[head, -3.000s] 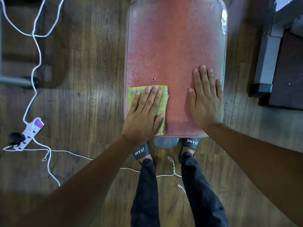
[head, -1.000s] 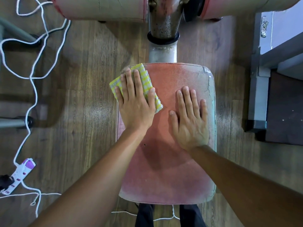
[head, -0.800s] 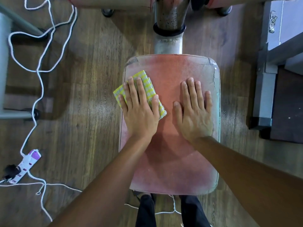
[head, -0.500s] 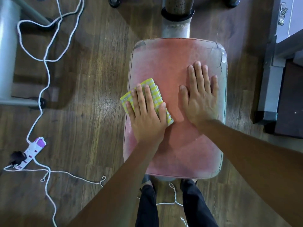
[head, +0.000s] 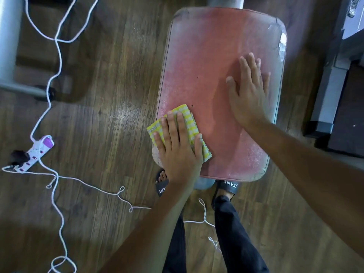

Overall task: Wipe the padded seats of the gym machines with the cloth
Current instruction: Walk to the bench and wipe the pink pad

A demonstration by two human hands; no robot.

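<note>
One white power strip (head: pixel 36 152) with purple parts lies on the wooden floor (head: pixel 110 91) at the far left, and one long white cable (head: pixel 57 46) runs from it in loops over the boards. Behind it, at the upper left corner, one grey metal bar (head: pixel 8 42) of a machine is seen. To the right of the cable there is one red padded seat (head: pixel 214 56), worn and pale along its edges. One yellow checked cloth (head: pixel 190 123) lies folded on the near left corner of the seat, a little over the left edge. The left hand (head: pixel 179 152) lies flat on the cloth with fingers stretched, pressing it down and not gripping it. The right hand (head: pixel 248 91) is flat and open on the right part of the seat, holding nothing, well apart from the cloth. Under the near edge of the seat, two dark sandals (head: pixel 229 187) and two legs in black trousers (head: pixel 236 239) stand. At the far right, one dark machine frame (head: pixel 331 91) stands beside the seat.
</note>
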